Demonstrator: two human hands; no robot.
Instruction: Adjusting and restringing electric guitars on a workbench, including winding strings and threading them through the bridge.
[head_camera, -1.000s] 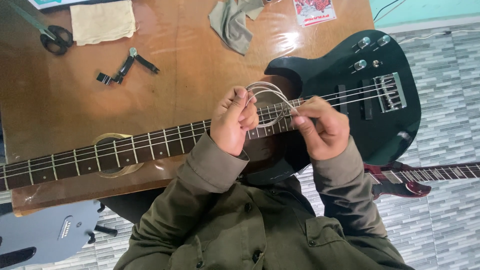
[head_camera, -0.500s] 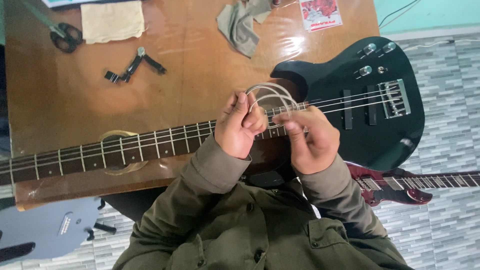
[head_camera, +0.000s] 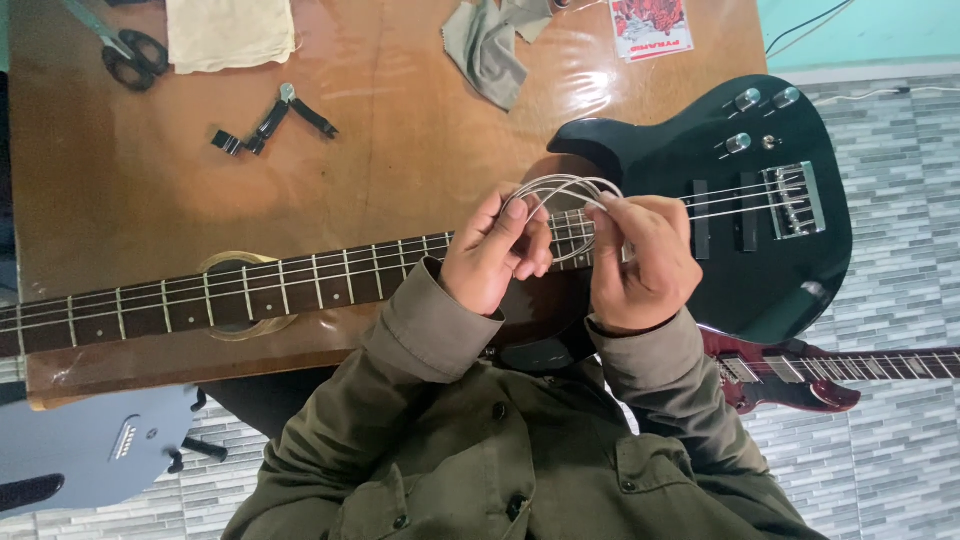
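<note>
While pinched in both grips, left hand (head_camera: 497, 255) and right hand (head_camera: 645, 262), coiled string (head_camera: 560, 187) above black bass guitar (head_camera: 720, 190)

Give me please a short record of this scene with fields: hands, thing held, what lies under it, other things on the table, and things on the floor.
left hand: left hand pinches the coiled string
right hand: right hand grips the same coil
thing held: coiled string, pale, looped, above the neck
under it: black bass guitar lying across the wooden table
on table: scissors, cream cloth, grey cloth, black string winder, red packet
on floor: red guitar, grey guitar
</note>
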